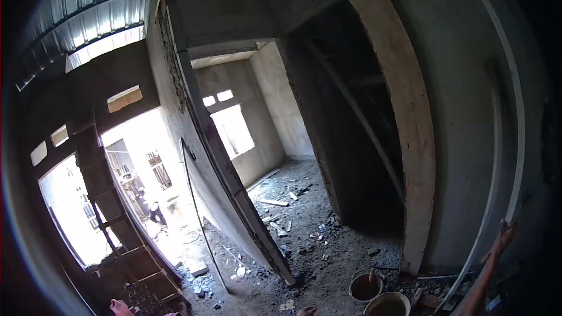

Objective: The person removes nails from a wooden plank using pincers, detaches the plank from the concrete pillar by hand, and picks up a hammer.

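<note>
At the right edge, my right hand (503,235) is raised, its fingers closed around the lower end of a long, narrow, pale straightedge (515,117). The straightedge runs up along the grey plastered wall (453,111) and looks curved through the lens. What seems to be my left hand (120,308) shows only in part at the bottom left edge, near a dark gridded object (143,299); its grip cannot be made out. Another small patch of skin (306,312) is cut off at the bottom middle.
Two buckets (387,304) stand at the lower right, one with a stick in it. Rubble and wood scraps (281,229) litter the dirt floor. A thin pole (202,222) leans on the dividing wall (175,117). Outside the bright doorway, a person (156,212) is visible.
</note>
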The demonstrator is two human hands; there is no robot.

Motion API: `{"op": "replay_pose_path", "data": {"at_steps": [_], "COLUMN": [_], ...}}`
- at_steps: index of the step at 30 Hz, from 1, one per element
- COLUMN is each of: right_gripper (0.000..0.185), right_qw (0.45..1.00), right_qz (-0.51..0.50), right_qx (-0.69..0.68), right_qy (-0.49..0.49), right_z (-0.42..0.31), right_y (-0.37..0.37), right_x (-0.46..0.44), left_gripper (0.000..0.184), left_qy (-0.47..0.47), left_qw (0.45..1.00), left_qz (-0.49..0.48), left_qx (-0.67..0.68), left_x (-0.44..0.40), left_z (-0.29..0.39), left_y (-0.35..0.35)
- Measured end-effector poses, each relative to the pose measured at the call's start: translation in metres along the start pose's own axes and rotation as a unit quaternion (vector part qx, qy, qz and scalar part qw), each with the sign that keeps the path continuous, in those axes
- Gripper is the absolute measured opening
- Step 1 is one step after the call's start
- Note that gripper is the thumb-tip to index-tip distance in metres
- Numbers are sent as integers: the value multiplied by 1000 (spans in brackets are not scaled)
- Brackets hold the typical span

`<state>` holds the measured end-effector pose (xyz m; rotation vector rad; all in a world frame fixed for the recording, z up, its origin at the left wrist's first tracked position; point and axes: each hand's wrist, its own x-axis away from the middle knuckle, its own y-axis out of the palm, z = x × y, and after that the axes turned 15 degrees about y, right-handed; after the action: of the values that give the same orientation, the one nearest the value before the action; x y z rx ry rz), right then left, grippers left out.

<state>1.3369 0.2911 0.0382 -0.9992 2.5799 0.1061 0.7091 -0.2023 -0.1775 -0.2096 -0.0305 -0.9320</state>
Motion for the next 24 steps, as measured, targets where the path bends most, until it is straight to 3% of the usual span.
{"op": "replay_pose_path", "data": {"at_steps": [2, 3, 7, 9, 10, 11, 12, 16, 18, 22, 24], "right_gripper": [52, 46, 45, 50, 49, 45, 41, 33, 28, 25, 22], "right_qw": [995, 971, 971, 996, 996, 986, 936, 860, 793, 771, 732], "right_qz": [58, 145, 163, -29, -46, -124, -200, -381, -448, -479, -515], "right_qx": [0, -4, 18, 83, 71, -98, -264, -328, -411, -413, -439], "right_qy": [-78, -189, -173, -10, -22, 48, 115, 86, 49, 70, 76], "right_z": [4, -1, -80, -97, -151, -158, -165, -294, -348, -432, -456], "right_y": [-3, -6, -47, -60, -73, -61, -46, -45, -30, 9, 34], "right_x": [12, 19, 83, 107, 130, 142, 154, 201, 227, 287, 321], "left_gripper": [32, 32, 32, 32, 32, 31, 31, 31, 31, 30, 35], "left_qy": [-3, -2, -1, 5, 10, 16, 24, 72, 115, 227, 174], "left_qw": [1000, 1000, 999, 999, 998, 998, 998, 995, 991, 972, 982], "left_qz": [21, 29, 50, 53, 54, 55, 59, 67, 66, 55, 76], "left_qx": [1, 0, -5, -8, -9, -9, -7, -2, -2, 31, -2], "left_x": [5, 7, 13, 16, 15, 16, 17, 16, 10, 1, 26], "left_z": [3, 5, 15, 19, 21, 23, 25, 41, 53, 93, 177], "left_y": [-1, -2, -5, -6, -6, -7, -10, -22, -31, -61, -56]}}
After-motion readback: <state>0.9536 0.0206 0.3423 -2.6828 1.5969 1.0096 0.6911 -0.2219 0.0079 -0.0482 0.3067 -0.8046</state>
